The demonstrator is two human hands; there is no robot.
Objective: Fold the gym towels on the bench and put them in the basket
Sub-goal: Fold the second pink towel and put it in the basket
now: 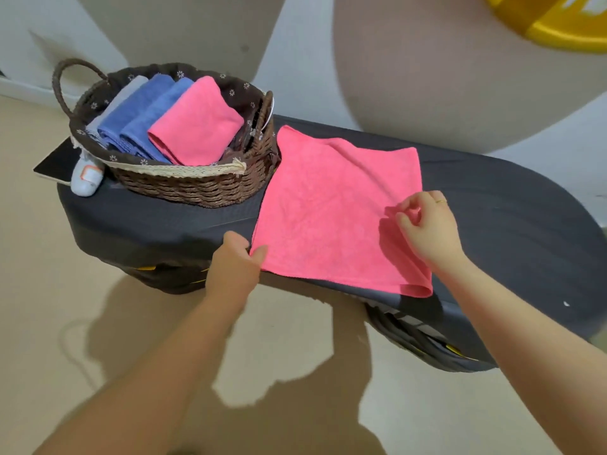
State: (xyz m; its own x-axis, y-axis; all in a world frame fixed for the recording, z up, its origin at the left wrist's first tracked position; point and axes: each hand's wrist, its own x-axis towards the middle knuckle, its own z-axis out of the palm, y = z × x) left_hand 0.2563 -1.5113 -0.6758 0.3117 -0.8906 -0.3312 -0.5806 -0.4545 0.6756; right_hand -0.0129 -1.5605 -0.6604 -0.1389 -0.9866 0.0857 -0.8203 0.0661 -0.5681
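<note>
A pink towel (331, 211) lies spread on the dark counter (492, 205) just right of the basket (184, 185), its near-left corner pinched in the left grip (241, 254) and its right edge pinched in the right grip (423, 221).

Fluffy cloth towel (338, 211); rough woven wicker basket (184, 187); matt bench (512, 205)

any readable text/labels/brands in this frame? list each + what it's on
No readable text in this frame.
White bottle beside the basket: orange-edged label, print too blurred to read.
Yellow object, top right: white marks, cut off, unreadable.
Yellow marks under the bench: no lettering discernible.
</note>
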